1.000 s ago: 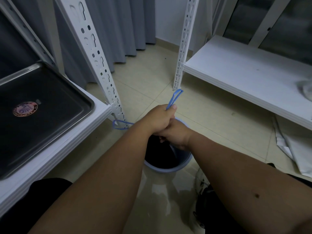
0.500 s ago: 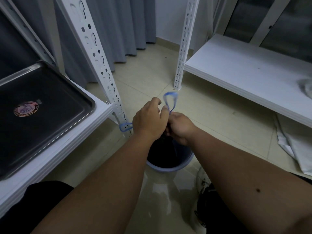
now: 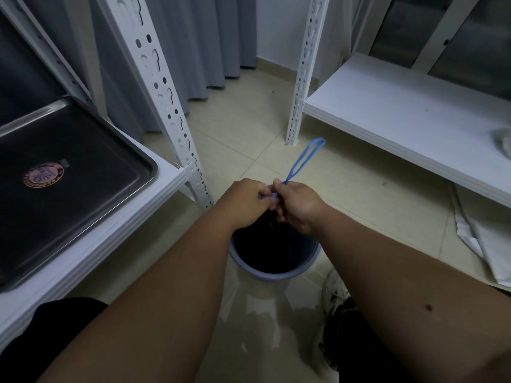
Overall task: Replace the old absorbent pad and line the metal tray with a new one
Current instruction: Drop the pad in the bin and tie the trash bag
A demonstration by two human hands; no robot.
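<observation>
one metal tray (image 3: 83,150), one bin (image 3: 272,272), two hands (image 3: 244,203)

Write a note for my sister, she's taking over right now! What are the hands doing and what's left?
Left hand and right hand: fingers pinching the blue drawstring of the black bag in the blue bin, apparently tying it.
Metal tray sits on the left shelf, bare, no pad in it.
Done: the tray has no old pad.
Left: finish the knot, then line the tray. White sheets lie on the floor at right; cannot tell if they are pads.
</observation>
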